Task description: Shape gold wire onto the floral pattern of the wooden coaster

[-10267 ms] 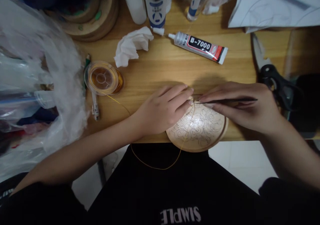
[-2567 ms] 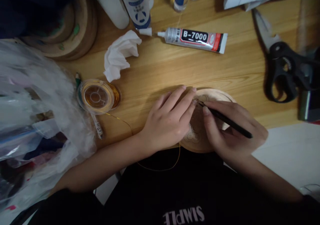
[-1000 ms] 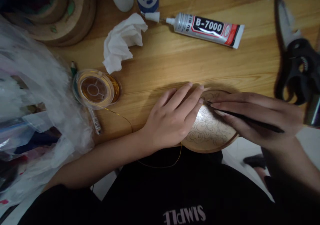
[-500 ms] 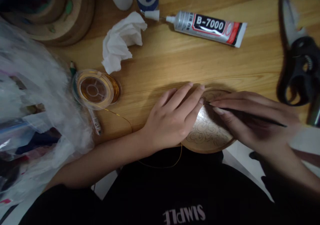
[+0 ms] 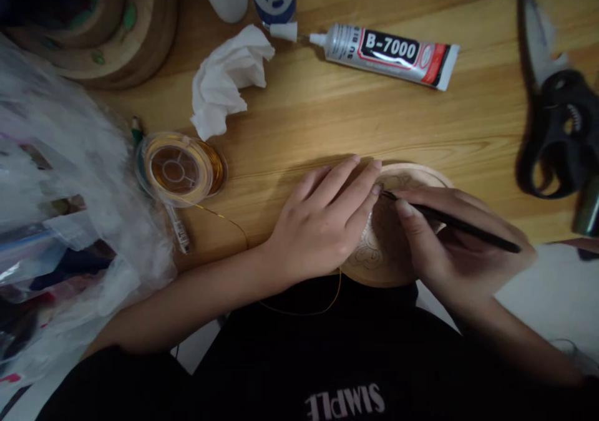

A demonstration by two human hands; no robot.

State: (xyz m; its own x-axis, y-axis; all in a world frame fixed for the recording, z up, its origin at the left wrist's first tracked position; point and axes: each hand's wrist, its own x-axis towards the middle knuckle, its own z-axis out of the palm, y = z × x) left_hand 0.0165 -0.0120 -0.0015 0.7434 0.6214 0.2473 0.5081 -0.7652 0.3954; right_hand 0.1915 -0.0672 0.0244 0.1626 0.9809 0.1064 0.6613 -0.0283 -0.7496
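Observation:
A round wooden disc (image 5: pixel 379 274) with a drawn swirl pattern lies at the table's front edge, partly under both hands. My left hand (image 5: pixel 322 221) rests on its left side, palm down, fingers stretched out. In my right hand (image 5: pixel 449 234) is a thin black tool (image 5: pixel 468 226), pinched between thumb and fingers; its tip is close to my left index fingertip on the disc. Gold wire (image 5: pixel 337 293) loops out from under my left hand over my lap. The wire spool (image 5: pixel 178 168) lies on the table to the left.
Crumpled tissue (image 5: pixel 224 78) and a B-7000 glue tube (image 5: pixel 388 53) lie behind the hands. Black-handled scissors (image 5: pixel 556 115) are at the right. Plastic bags (image 5: pixel 84 190) fill the left side, below round wooden pieces (image 5: pixel 150 28). A pen (image 5: pixel 178 231) sits near the spool.
My right hand has shifted left and turned with the black tool, uncovering the disc's upper right rim. My left hand has stayed nearly in place.

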